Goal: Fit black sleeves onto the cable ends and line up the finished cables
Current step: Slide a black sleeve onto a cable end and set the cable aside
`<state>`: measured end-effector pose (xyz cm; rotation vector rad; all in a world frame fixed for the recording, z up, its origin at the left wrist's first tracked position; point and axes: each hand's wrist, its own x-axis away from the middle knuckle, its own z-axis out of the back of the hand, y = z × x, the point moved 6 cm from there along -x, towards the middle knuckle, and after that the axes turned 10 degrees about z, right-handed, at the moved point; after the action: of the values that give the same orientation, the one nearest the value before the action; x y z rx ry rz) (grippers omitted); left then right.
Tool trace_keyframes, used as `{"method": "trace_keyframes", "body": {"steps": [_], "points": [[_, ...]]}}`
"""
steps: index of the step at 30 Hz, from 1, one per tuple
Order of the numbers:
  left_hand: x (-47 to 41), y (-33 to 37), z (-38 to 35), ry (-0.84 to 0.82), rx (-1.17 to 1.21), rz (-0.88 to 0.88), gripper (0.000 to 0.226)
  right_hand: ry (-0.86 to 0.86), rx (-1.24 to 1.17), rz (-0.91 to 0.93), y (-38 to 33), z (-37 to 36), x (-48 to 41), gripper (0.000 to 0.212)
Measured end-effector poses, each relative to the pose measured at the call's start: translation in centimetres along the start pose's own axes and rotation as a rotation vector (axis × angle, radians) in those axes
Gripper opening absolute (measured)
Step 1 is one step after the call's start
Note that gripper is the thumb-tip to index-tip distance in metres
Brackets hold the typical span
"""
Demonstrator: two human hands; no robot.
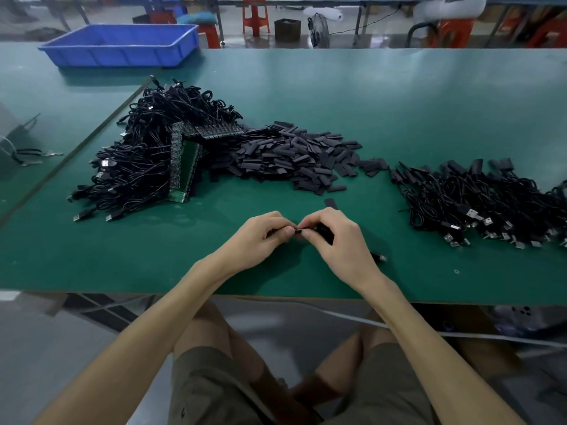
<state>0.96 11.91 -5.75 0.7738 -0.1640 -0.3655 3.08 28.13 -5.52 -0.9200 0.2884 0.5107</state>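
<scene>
Left hand (270,231): pinching the cable end (299,231), right at centre.
Right hand (334,237): pinching the same cable end, fingertips meeting.
Loose sleeves (291,157): heaped behind on the worktop (399,118).

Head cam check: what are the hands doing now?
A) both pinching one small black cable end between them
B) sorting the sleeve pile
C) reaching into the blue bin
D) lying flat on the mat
A: the left hand and right hand meet fingertip to fingertip, both pinching the black cable end over the green mat.
</scene>
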Motion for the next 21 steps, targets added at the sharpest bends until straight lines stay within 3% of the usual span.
{"method": "trace_keyframes", "body": {"steps": [12,21], "points": [[-0.1,-0.1,0.3,-0.093,0.1,-0.013,0.024,0.073,0.132,0.097,-1.1,0.3,0.3,0.007],[-0.3,-0.8,-0.1,-0.064,0.172,-0.002,0.016,0.056,0.196,0.164,-1.6,0.0,0.4,0.008]]}}
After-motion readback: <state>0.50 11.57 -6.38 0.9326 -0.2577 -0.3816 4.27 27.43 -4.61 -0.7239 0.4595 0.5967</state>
